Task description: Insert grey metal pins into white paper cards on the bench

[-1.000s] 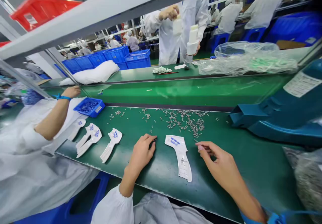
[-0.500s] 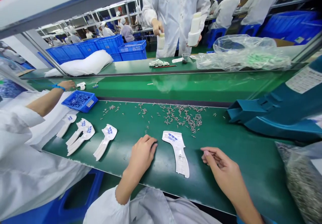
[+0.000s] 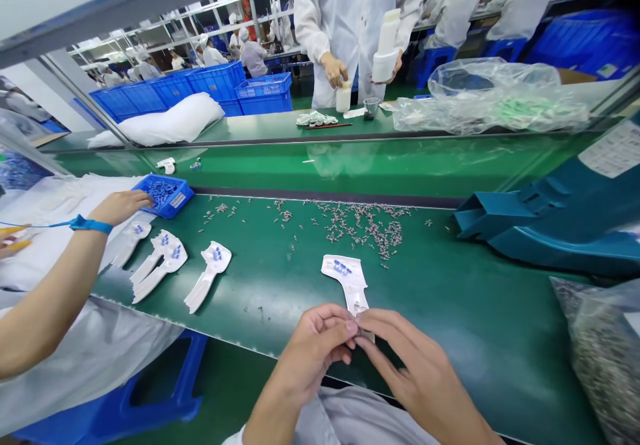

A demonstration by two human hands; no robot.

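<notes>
My left hand (image 3: 315, 352) and my right hand (image 3: 417, 372) meet at the fingertips over the lower end of a white moulded plastic part (image 3: 347, 280) with blue marks, which lies on the green belt (image 3: 480, 298). Whatever lies between my fingertips is too small to see, and my fingers hide part of the white piece. Tiny metal screws (image 3: 363, 226) lie scattered farther up the belt, beyond my hands. Several similar white parts (image 3: 210, 272) lie to the left.
A co-worker's hand (image 3: 123, 206) with a blue wristband rests at a blue tray of small parts (image 3: 163, 195). A teal chute (image 3: 540, 225) stands at right, beside a bag of screws (image 3: 600, 358). Across the far belt, a co-worker handles white bottles (image 3: 385, 45).
My hands have come together from either side of the white part, and my right hand has moved left. The co-worker's hand has moved onto the blue tray.
</notes>
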